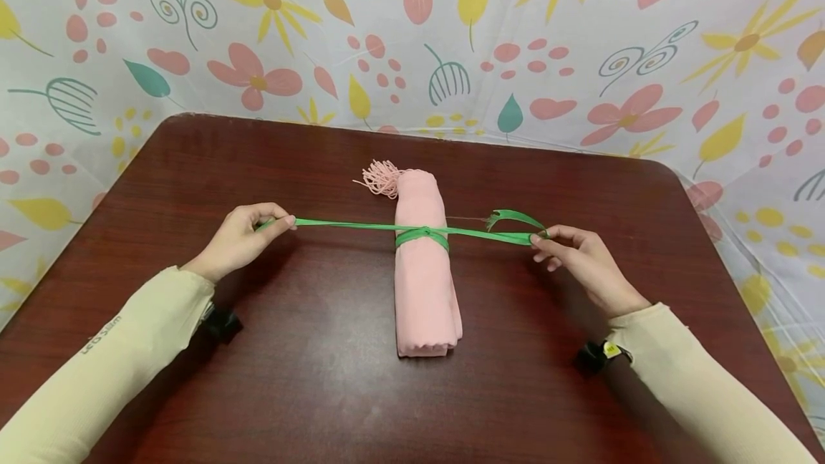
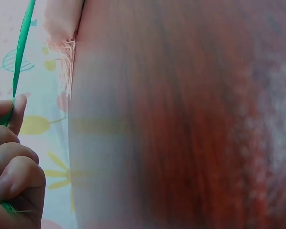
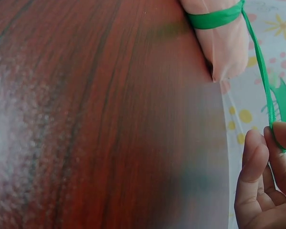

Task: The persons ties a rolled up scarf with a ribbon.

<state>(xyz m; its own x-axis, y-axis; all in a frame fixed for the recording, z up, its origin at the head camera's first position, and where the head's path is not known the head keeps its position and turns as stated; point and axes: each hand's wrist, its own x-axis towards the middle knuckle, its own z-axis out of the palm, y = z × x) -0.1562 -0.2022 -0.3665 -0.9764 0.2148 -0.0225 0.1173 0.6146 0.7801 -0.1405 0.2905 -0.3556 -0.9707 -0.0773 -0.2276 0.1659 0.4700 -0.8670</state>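
A rolled pink cloth (image 1: 422,299), perhaps a scarf, lies lengthwise on the table with a fringe (image 1: 382,179) at its far end. Around its middle goes a green ribbon (image 1: 348,225), crossed or knotted on top. My left hand (image 1: 241,237) pinches one ribbon end between thumb and finger, left of the roll; some ribbon is tucked in the curled fingers (image 2: 19,176). To the right, my right hand (image 1: 583,263) pinches the other end, whose loose tail (image 1: 515,218) curls up beyond the fingertips. Both lengths are stretched nearly straight out from the roll.
The dark brown wooden table (image 1: 309,392) has rounded far corners and a glossy top. Behind it hangs a white cloth (image 1: 412,56) printed with flowers and leaves. A thin loose thread (image 1: 467,218) trails right of the roll. Black wrist cameras (image 1: 222,323) sit below both hands.
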